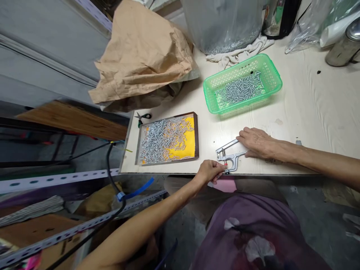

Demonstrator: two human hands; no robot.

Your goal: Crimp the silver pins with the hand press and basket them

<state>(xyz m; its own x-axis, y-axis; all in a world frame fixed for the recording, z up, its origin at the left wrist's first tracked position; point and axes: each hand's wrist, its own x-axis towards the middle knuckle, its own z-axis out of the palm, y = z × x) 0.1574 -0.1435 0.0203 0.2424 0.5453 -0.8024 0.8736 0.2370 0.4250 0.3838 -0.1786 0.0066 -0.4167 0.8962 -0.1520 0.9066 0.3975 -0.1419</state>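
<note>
Near the front edge of the table, a silver hand-press plier [232, 156] with a small coil spring lies on its side. My right hand [255, 143] is closed around its two handles, which stand apart. At the plier's jaw, my left hand [211, 171] pinches with thumb and forefinger. A speck of red shows beside those fingertips, but what they hold is too small to name. Left of the plier, a shallow brown-edged tray [196, 137] lined with yellow holds many small metal springs or screws [160, 140]. Behind, a green plastic basket [277, 84] contains more such metal pieces [239, 90].
Black-handled scissors [144, 117] lie behind the tray. Crumpled brown paper [146, 52] and a clear bag [222, 26] stand at the back, with a white cloth [242, 50] beside the bag. A metal canister [343, 45] is far right. Shelf rails [84, 225] run lower left.
</note>
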